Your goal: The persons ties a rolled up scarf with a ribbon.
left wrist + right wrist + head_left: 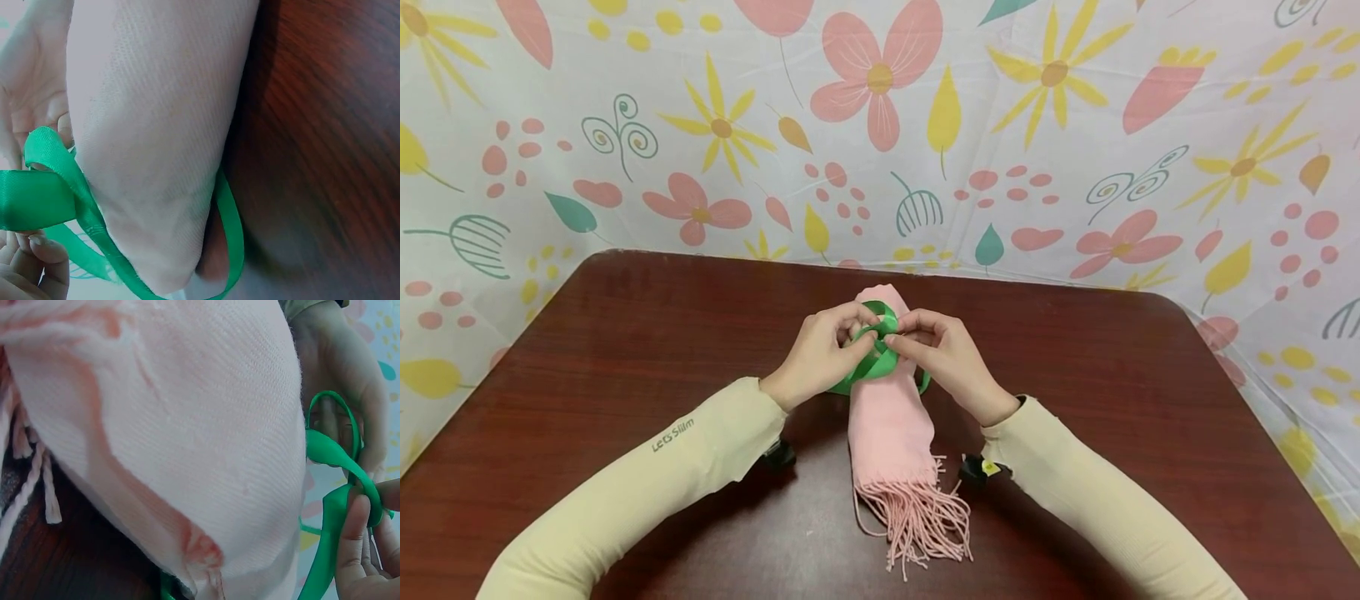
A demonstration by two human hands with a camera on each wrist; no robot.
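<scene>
A folded pink scarf (891, 425) with a fringe lies lengthwise on the table, its fringed end toward me. Around its far part runs a green ribbon (877, 367), looped above the cloth. My left hand (822, 350) pinches the ribbon between thumb and fingers from the left. From the right, my right hand (946, 354) pinches it too, fingertips close to those of the left. In the left wrist view, a green loop (37, 197) stands out beside the scarf (156, 125). The right wrist view has the ribbon (331, 531) crossing over itself at the fingertips.
The dark brown wooden table (700, 317) stretches out on both sides of the scarf. Behind it hangs a white cloth (850, 183) printed with flowers and leaves. Loose fringe strands (925, 521) spread over the table near me. A black wrist device (780, 454) sits under the left sleeve.
</scene>
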